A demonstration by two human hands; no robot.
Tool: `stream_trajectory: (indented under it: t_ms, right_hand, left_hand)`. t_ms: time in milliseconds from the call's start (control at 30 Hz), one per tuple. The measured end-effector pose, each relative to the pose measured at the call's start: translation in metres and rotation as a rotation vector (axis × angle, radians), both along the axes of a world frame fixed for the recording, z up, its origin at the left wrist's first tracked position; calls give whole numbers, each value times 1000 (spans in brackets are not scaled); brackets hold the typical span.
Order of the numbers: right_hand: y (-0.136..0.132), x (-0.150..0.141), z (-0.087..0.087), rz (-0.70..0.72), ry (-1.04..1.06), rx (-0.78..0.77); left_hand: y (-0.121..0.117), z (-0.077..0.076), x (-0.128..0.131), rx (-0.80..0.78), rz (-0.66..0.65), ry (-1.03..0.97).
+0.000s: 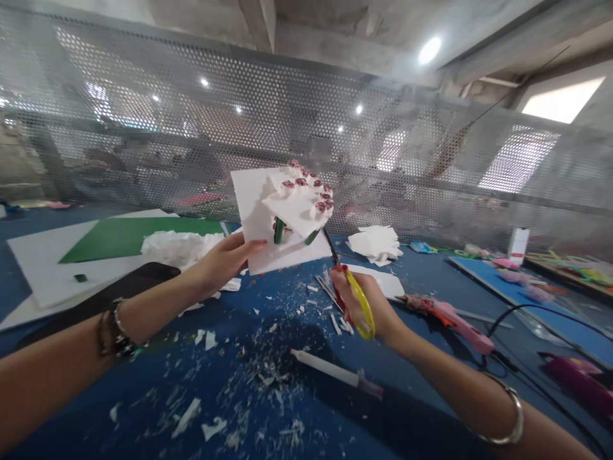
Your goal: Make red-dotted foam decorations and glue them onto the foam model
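Note:
My left hand (pixel 228 259) is closed on a white card model (pixel 256 220), with the thumb over the lower left of its panel. The model has a smaller white panel on green posts. Several white pieces with dark red tops cover its upper right part. My right hand (pixel 371 297) is wrapped round the yellow and red handles of scissors (pixel 363 306). The dark blades point up and touch or nearly touch the model's lower right edge; which one is unclear. Beneath the hands lies a white pen-like tube (pixel 325 367) among white paper scraps (pixel 278 374).
A pink glue gun (pixel 460 326) with a black cord lies right of my right hand. White and green sheets (pixel 124 233) and crumpled tissue (pixel 179 249) lie at left. More tissue (pixel 376 244) sits behind. A phone (pixel 518 246) stands at right. A perforated metal screen (pixel 268 102) rises behind the table.

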State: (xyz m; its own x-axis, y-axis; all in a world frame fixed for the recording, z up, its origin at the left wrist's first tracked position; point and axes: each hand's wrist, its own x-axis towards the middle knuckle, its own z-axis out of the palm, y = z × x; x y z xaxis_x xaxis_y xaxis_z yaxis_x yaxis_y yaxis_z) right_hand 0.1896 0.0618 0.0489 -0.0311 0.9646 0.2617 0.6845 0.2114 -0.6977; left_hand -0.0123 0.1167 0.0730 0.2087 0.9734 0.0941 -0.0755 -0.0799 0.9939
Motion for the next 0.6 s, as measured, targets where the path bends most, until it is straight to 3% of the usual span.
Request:
stream_trajectory:
  t_ms: [167,267,433,533,600]
  right_hand:
    - [8,4,-4,-36,198,-91]
    - [16,7,-6,-54,143,-113]
    - [18,13,-1,-55,-159,-90]
    - [20,19,7,-66,-486,-87]
    - [26,23,11,-94,-706,-128]
  left_hand:
    - [-1,-2,-1,-28,-23,-25]
    - [0,1,-3,-38,8,-65]
    - [12,7,-12,6,76,-158]
    - [27,2,-11,26,149,-212]
    - [38,-4,-4,-55,169,-200]
